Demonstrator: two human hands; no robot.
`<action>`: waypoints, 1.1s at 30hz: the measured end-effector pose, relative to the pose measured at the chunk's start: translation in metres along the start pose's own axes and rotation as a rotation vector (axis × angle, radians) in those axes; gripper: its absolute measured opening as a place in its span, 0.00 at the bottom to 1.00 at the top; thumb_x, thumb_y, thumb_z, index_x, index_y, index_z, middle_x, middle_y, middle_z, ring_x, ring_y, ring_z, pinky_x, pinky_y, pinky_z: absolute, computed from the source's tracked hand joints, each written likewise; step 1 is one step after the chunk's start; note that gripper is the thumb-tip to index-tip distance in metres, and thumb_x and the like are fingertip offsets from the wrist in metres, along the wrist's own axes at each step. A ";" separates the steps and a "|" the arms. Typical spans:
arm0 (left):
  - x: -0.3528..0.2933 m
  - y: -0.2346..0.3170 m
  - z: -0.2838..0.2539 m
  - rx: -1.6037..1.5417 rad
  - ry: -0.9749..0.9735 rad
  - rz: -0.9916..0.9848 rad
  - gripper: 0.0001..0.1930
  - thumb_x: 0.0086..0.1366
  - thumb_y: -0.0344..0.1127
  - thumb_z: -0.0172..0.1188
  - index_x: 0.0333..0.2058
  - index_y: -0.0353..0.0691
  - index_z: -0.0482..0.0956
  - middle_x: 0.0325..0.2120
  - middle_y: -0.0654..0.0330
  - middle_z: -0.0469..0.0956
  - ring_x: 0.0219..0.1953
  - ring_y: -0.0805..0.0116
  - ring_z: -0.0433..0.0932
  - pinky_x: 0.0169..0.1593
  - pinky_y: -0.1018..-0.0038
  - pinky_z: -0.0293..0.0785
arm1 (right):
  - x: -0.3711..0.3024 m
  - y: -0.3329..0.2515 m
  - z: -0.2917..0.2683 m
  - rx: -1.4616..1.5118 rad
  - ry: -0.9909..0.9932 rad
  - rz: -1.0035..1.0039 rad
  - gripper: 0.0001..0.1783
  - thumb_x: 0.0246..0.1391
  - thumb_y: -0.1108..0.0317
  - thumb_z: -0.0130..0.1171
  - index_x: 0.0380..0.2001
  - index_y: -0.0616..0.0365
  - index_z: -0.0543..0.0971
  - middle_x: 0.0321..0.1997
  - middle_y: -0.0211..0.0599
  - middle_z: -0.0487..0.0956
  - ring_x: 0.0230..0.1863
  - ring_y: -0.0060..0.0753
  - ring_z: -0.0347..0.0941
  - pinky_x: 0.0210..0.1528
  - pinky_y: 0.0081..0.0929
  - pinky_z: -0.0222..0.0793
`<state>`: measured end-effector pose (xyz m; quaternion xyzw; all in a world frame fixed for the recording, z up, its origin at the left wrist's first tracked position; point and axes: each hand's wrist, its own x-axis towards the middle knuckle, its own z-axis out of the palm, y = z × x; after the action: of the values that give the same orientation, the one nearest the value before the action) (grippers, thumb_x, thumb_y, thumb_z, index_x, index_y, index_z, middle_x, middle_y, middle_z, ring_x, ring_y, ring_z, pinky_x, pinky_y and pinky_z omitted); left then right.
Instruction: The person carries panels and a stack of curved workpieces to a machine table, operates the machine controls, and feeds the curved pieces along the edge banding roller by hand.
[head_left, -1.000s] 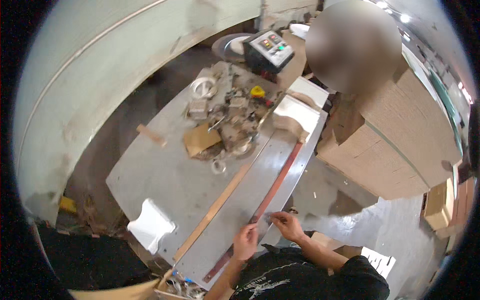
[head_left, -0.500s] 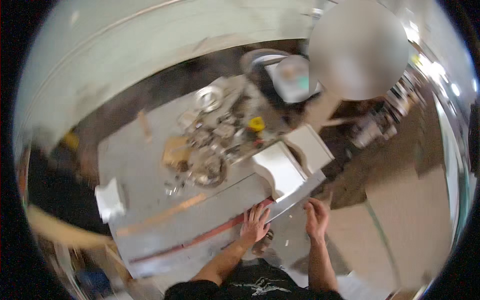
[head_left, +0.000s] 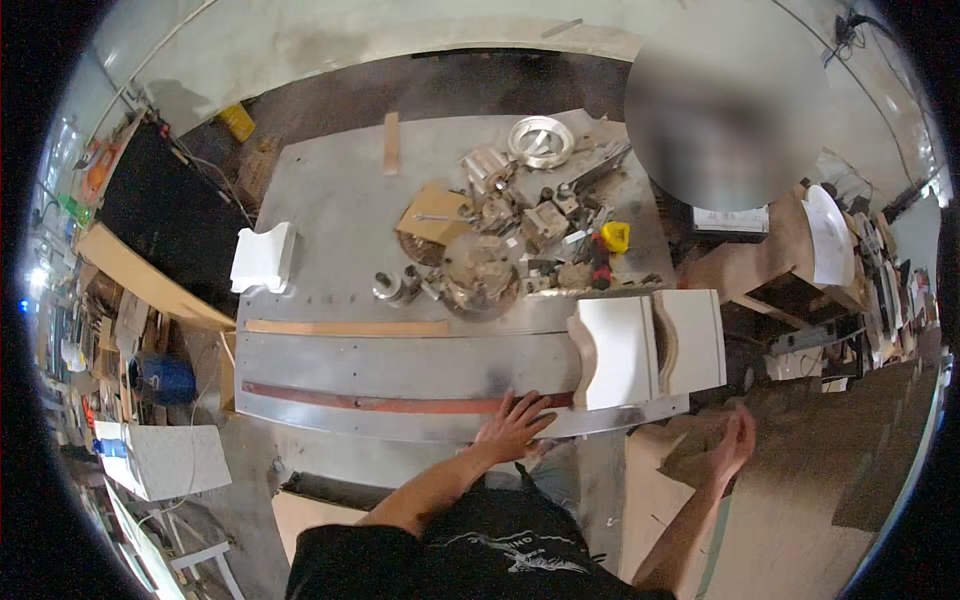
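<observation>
My left hand (head_left: 513, 427) lies with spread fingers at the near edge of the metal table (head_left: 330, 240), its fingertips on or just over a long reddish-brown strip (head_left: 420, 404). Nothing is in it. To its right stand two white pieces with wavy-cut sides, the nearer one (head_left: 618, 352) beside the other (head_left: 692, 342). My right hand (head_left: 736, 446) is raised off the table's right end, in front of a brown panel. Its fingers are bent close together, and whether anything small is between them cannot be made out. A smaller white curved piece (head_left: 264, 258) sits at the table's left edge.
Metal machine parts (head_left: 480, 270) crowd the table's middle, with a metal ring (head_left: 541, 142) and a yellow tape measure (head_left: 615, 237). A wooden strip (head_left: 345, 328) lies parallel to the reddish one. At right are large brown panels (head_left: 780, 490); at left, a blue drum (head_left: 163, 380).
My view has swung to the right and steadied, so the table now looks level. My right hand has moved outward, away from the white pieces. The left stays on the table's edge.
</observation>
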<state>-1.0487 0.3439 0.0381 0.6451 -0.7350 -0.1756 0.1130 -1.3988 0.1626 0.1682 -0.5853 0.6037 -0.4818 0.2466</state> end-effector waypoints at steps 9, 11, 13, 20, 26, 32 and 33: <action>-0.012 -0.003 0.003 0.253 -0.013 -0.078 0.38 0.49 0.66 0.63 0.60 0.63 0.71 0.62 0.65 0.64 0.65 0.55 0.60 0.65 0.29 0.42 | 0.289 -0.011 0.134 0.059 -0.113 -0.233 0.15 0.58 0.65 0.60 0.44 0.63 0.80 0.42 0.45 0.83 0.44 0.37 0.79 0.49 0.31 0.72; -0.002 -0.003 0.004 0.238 0.020 -0.073 0.38 0.49 0.66 0.62 0.59 0.63 0.71 0.61 0.65 0.65 0.65 0.56 0.61 0.64 0.28 0.44 | 0.344 -0.010 0.161 -0.022 -0.069 -0.245 0.16 0.57 0.64 0.60 0.45 0.61 0.81 0.42 0.47 0.82 0.45 0.43 0.79 0.50 0.33 0.72; -0.005 -0.003 0.008 0.247 0.082 -0.082 0.37 0.47 0.66 0.62 0.57 0.63 0.72 0.60 0.65 0.64 0.63 0.57 0.62 0.63 0.27 0.48 | 0.376 -0.012 0.179 -0.053 -0.057 -0.194 0.17 0.56 0.62 0.60 0.45 0.60 0.81 0.43 0.47 0.82 0.46 0.45 0.79 0.50 0.34 0.72; -0.001 0.003 0.014 0.331 0.118 -0.103 0.39 0.40 0.67 0.66 0.54 0.65 0.75 0.58 0.64 0.66 0.62 0.56 0.62 0.63 0.27 0.48 | 0.421 -0.012 0.209 -0.360 -0.126 -0.110 0.22 0.54 0.54 0.62 0.49 0.54 0.80 0.42 0.40 0.83 0.47 0.46 0.78 0.51 0.40 0.72; -0.001 0.001 0.009 0.261 0.097 -0.105 0.35 0.44 0.69 0.63 0.51 0.64 0.76 0.57 0.62 0.67 0.62 0.55 0.62 0.61 0.27 0.50 | 0.425 -0.005 0.209 -0.435 -0.150 -0.190 0.20 0.54 0.56 0.62 0.48 0.50 0.80 0.45 0.39 0.81 0.48 0.47 0.77 0.50 0.41 0.71; -0.001 0.002 0.005 0.300 0.123 -0.104 0.31 0.51 0.70 0.57 0.49 0.61 0.77 0.57 0.61 0.67 0.62 0.55 0.63 0.60 0.27 0.51 | 0.426 -0.007 0.208 -0.438 -0.189 -0.278 0.18 0.55 0.58 0.61 0.49 0.50 0.79 0.46 0.38 0.80 0.47 0.47 0.76 0.49 0.41 0.71; -0.001 0.002 0.007 0.301 0.123 -0.101 0.31 0.51 0.70 0.57 0.49 0.61 0.77 0.57 0.61 0.67 0.62 0.55 0.63 0.60 0.27 0.51 | 0.427 -0.005 0.208 -0.447 -0.181 -0.302 0.18 0.55 0.58 0.61 0.49 0.50 0.79 0.45 0.38 0.80 0.47 0.47 0.76 0.48 0.41 0.71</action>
<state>-1.0533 0.3460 0.0321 0.7003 -0.7114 -0.0289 0.0509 -1.2997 -0.3011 0.1998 -0.7492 0.5764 -0.3139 0.0895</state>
